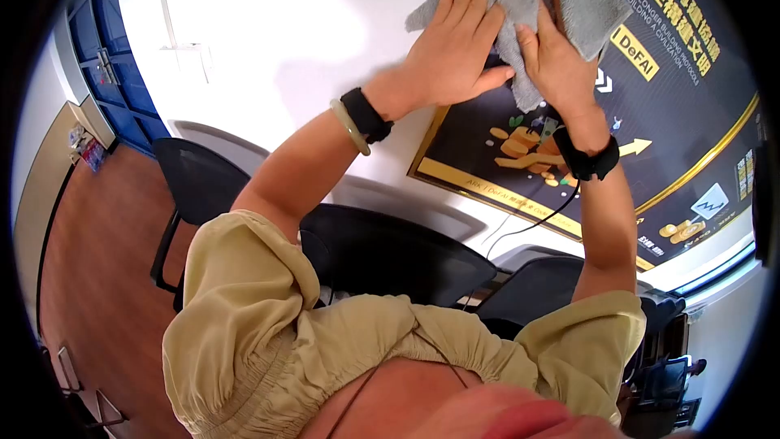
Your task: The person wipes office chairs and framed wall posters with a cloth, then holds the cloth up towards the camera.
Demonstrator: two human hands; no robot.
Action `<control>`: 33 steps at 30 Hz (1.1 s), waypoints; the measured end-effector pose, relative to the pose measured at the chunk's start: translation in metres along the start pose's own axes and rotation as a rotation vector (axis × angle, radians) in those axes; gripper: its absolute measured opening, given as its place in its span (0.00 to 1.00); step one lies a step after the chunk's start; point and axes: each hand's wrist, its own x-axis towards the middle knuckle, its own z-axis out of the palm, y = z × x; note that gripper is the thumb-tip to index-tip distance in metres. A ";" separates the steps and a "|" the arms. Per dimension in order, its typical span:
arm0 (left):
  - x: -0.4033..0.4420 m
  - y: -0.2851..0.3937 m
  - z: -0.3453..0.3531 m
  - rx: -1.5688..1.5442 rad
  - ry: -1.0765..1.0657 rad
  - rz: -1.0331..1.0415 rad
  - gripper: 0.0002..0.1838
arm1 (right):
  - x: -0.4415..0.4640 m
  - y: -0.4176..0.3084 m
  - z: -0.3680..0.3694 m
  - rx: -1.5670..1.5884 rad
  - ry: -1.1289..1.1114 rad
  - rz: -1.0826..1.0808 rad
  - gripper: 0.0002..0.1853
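A grey cloth [597, 8] lies bunched in loose folds high in the view, where the white wall [284, 16] meets a dark poster [682, 134] with gold edging, and both of the person's hands are on it. The left hand [455, 53] is laid over the cloth's left part, palm down, its fingers nearly straight and slightly apart, the thumb reaching out past the cloth toward the other hand. The right hand [565, 65] is just beside it, forefinger stretched up along the folds and thumb held away from it; a flap of cloth covers the other fingers, so I cannot tell whether they grip or only press. The step in hand looks to be working the cloth over the surface with both arms raised. Going on from here would call for flat, even pressure and a hold on the loose flap so that it does not slip, and I'd mind the thin cable [532, 228] that hangs from the black band [585, 158] on the right wrist, since it could snag on one of the black chairs [398, 256] below the poster. The left wrist bears another dark band [367, 115] and a pale bangle [349, 126]
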 end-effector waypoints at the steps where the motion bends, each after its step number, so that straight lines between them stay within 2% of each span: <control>1: -0.009 0.006 0.000 -0.018 -0.040 -0.030 0.42 | -0.009 -0.004 0.002 -0.014 -0.051 0.004 0.37; 2: -0.018 0.011 0.000 -0.099 -0.016 -0.022 0.37 | -0.017 -0.016 0.002 -0.023 0.021 0.033 0.35; 5: -0.053 0.027 0.005 -0.132 -0.102 -0.095 0.36 | -0.041 -0.039 -0.004 0.069 -0.143 0.057 0.35; 6: -0.065 0.033 0.004 -0.075 -0.155 -0.108 0.37 | -0.052 -0.046 -0.001 0.099 -0.151 0.063 0.36; 10: -0.119 0.048 0.017 -0.174 -0.237 -0.190 0.52 | -0.091 -0.072 0.003 0.116 -0.320 0.073 0.35; 17: -0.188 0.080 0.023 -0.196 -0.396 -0.328 0.50 | -0.176 -0.115 0.042 0.204 -0.482 0.174 0.32; 18: -0.197 0.084 0.024 -0.199 -0.405 -0.333 0.50 | -0.182 -0.122 0.040 0.218 -0.475 0.158 0.25; 25: -0.243 0.104 0.025 -0.180 -0.513 -0.387 0.50 | -0.233 -0.155 0.051 0.383 -0.491 0.245 0.25; 28: -0.245 0.110 0.025 -0.178 -0.540 -0.401 0.50 | -0.245 -0.160 0.051 0.591 -0.367 0.375 0.25; 33: -0.245 0.130 0.025 -0.175 -0.547 -0.416 0.48 | -0.273 -0.162 0.055 0.248 -0.456 0.303 0.28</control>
